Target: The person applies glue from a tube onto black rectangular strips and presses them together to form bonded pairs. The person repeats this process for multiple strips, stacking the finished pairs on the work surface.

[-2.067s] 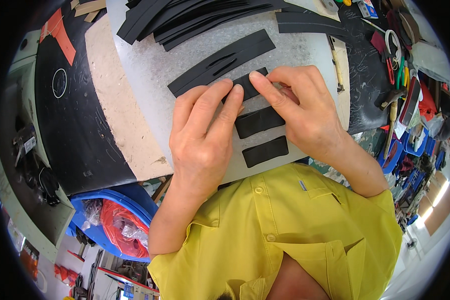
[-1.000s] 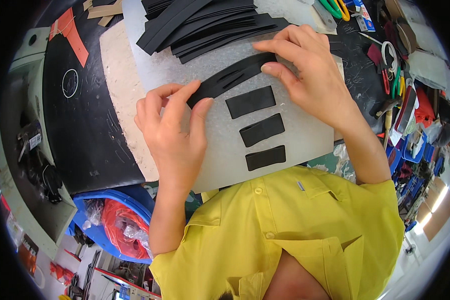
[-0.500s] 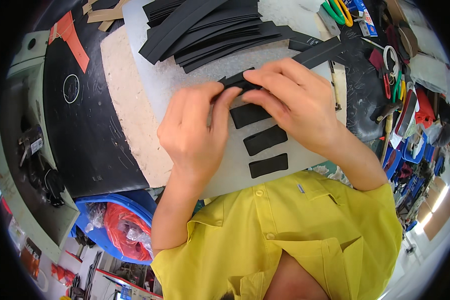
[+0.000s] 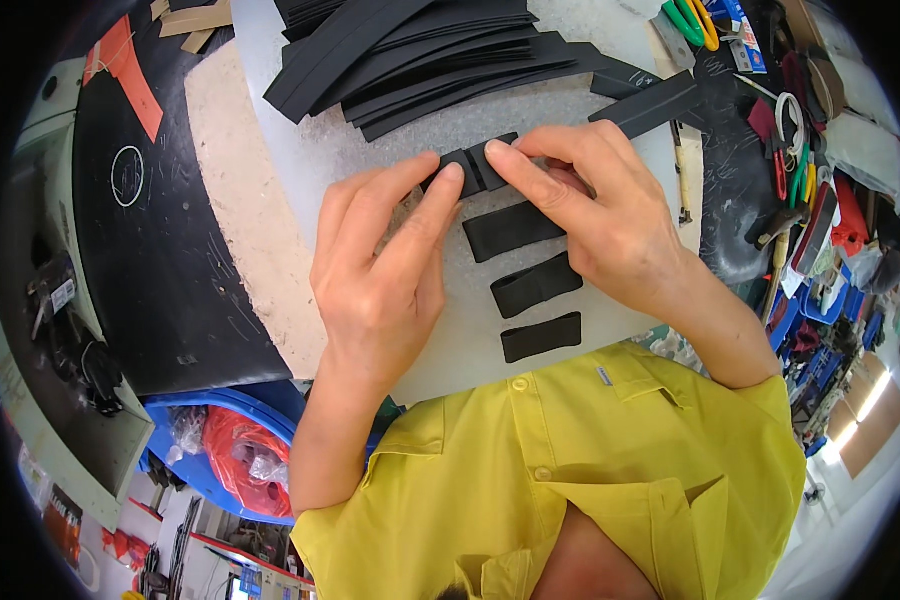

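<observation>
Between both hands lies a folded black strip (image 4: 489, 174), its two ends turned inward with a narrow gap between them. My left hand (image 4: 375, 270) has thumb and index finger on the strip's left end. At the right end, my right hand (image 4: 610, 210) grips it with thumb and fingers; part of that end is hidden. Nearer to me, three more folded black strips form a column: the upper loop (image 4: 513, 230), partly under my right hand, the middle loop (image 4: 538, 284) and the lowest loop (image 4: 542, 337). All rest on a pale translucent board (image 4: 450, 350).
A pile of curved black strips (image 4: 450, 60) covers the far part of the board, with a loose strip (image 4: 650, 105) at its right. Scissors (image 4: 695, 22) and assorted tools crowd the right side. A blue bin (image 4: 225, 400) holding red plastic stands below the table's left edge.
My fingers have spread apart somewhat, and the held strip now lies flatter with its gap showing. My left thumb has shifted onto its top. The whole view has moved slightly.
</observation>
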Demonstrator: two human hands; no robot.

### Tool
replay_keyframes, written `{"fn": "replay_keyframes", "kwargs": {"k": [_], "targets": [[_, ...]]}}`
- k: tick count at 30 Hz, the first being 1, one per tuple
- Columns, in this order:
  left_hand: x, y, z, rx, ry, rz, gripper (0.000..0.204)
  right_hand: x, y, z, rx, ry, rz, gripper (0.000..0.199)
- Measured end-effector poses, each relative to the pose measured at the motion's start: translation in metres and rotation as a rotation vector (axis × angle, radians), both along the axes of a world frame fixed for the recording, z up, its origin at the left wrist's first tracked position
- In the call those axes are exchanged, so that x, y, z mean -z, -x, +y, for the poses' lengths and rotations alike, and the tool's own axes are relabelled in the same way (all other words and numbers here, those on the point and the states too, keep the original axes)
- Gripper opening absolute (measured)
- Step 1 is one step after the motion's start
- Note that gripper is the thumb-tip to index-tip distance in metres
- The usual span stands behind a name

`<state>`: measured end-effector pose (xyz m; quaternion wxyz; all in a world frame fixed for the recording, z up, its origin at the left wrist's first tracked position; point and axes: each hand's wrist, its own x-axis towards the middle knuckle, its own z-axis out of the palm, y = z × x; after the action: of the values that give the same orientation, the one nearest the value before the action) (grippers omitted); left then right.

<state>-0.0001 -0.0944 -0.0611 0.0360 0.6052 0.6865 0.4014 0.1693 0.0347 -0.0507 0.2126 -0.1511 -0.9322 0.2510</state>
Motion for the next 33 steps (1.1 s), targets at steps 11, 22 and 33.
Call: {"fn": "replay_keyframes", "kwargs": {"k": [11, 22, 33], "targets": [[0.002, -0.002, 0.002, 0.0, -0.015, 0.028, 0.035, 0.003, 0.001, -0.003, -0.011, -0.108, -0.022, 0.054], [-0.015, -0.003, -0.006, 0.04, 0.217, 0.282, 0.031, -0.011, 0.002, -0.006, -0.049, -0.249, -0.223, 0.051], [-0.018, -0.028, -0.014, -0.044, 0.438, 0.579, 0.028, -0.012, 0.009, -0.012, -0.075, -0.346, -0.264, 0.042]]}}
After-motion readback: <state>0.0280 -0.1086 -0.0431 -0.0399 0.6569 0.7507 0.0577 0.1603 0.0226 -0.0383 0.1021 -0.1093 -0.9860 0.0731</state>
